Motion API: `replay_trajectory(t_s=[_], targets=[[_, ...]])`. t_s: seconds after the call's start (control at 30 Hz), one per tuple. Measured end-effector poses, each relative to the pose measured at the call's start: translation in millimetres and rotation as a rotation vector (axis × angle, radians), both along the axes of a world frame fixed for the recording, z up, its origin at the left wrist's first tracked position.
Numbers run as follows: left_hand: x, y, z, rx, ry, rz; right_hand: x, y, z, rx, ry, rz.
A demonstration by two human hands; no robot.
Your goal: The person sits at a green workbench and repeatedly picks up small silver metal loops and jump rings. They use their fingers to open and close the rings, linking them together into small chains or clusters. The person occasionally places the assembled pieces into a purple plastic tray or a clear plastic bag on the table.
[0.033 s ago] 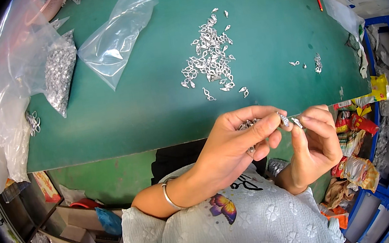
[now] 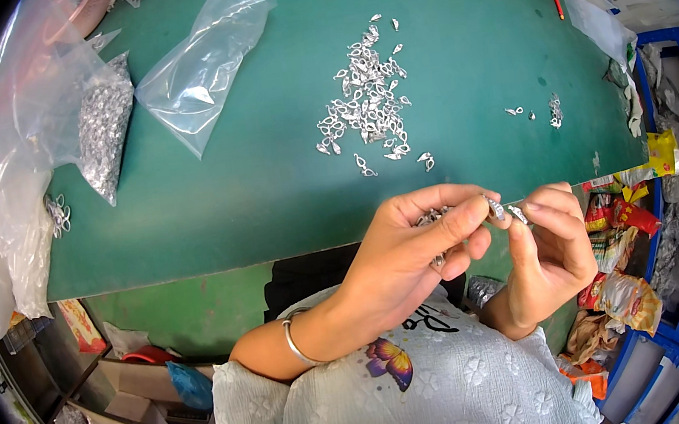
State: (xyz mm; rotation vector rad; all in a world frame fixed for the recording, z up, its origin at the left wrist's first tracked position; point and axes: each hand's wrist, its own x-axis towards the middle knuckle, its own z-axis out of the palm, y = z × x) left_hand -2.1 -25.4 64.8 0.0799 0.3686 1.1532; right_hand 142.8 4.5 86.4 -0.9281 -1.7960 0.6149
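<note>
A green desk (image 2: 269,195) fills the upper frame, clasps (image 2: 364,106) piled centrally. At lower centre, several clasps are cupped in the left hand (image 2: 414,258) (fingers curled); one clasp (image 2: 517,213) is pinched by the right hand (image 2: 547,257).

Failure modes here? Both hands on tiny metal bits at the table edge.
1. The left hand and right hand pinch small metal clasps past the green table edge, above the lap; a slip probably drops one out of sight.
2. The left palm seems to cup spare pieces, which may spill.
3. The loose pile of clasps is unfenced and could scatter if a forearm brushes it.
</note>
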Motion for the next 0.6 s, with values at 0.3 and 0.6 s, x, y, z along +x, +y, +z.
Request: replay_trajectory(t_s=[0.3, 0.6], targets=[[-6, 15, 9, -0.031, 0.214, 0.04, 8, 65, -48, -0.251, -0.146, -0.367], [-13, 34, 19, 0.021, 0.5, 0.092, 34, 99, -86, -0.039, -0.505, -0.398]])
